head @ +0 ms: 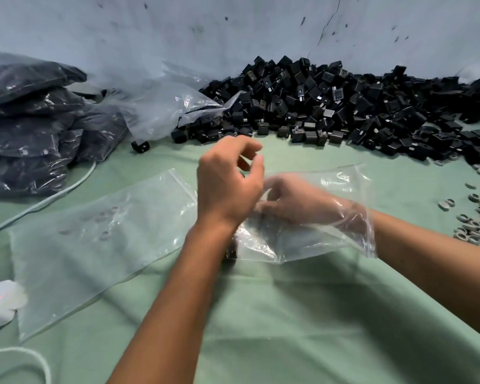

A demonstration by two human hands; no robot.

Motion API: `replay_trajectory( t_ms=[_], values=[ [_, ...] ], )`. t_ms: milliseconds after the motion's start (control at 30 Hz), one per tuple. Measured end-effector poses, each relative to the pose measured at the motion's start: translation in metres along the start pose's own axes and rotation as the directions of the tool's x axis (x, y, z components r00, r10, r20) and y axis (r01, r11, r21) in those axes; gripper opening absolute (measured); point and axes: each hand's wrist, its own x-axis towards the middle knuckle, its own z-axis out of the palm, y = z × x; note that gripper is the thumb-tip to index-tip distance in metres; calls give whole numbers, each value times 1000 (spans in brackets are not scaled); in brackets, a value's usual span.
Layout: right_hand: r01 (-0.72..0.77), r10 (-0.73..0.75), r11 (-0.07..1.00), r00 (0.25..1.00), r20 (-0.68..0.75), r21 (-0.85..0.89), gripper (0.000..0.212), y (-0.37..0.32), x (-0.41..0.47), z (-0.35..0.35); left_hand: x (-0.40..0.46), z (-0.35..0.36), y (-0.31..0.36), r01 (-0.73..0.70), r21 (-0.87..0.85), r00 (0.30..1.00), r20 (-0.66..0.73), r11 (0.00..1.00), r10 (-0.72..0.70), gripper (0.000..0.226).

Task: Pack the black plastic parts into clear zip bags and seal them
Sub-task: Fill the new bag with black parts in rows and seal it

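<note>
Right hand [297,203] inside the clear bag [316,217], grip blurred, cannot tell; left hand [227,178] above, fingers curled, empty; best spread the mouth wide before scooping from the black pile [330,106] behind.

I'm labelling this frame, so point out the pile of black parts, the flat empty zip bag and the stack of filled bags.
pile of black parts [330,106]: head view, middle of heap.
flat empty zip bag [100,245]: head view, centre of film.
stack of filled bags [31,126]: head view, middle bag.

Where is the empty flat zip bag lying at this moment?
In the head view the flat zip bag lies on the green cloth at lower left, beside the left forearm, in front of the stack of filled bags.
</note>
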Motion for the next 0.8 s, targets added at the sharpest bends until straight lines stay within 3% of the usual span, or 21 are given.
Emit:
replay_trajectory(
  t_ms=[100,233,433,700,800],
  values=[
    [-65,55,977,997,56,205,14,2,6,8,-3,-28,-59,291,35,954,-93,956,-287,9],
    [-118,73,911,989,127,394,20,11,14,14,-14,-34,-97,463,3,881,-107,886,-460,14],
    [-131,58,902,981,186,412,26,19,22,16,-14,-23,-105,431,79,899,44,899,-435,4],
    [-83,17,945,979,204,318,31,13,31,20,-16,-21,-96,428,71,896,97,901,-433,3],
    [-53,8,956,988,153,289,32,16,29,22,-13,-23,-87,277,192,942,136,941,-305,13]
  ],
)
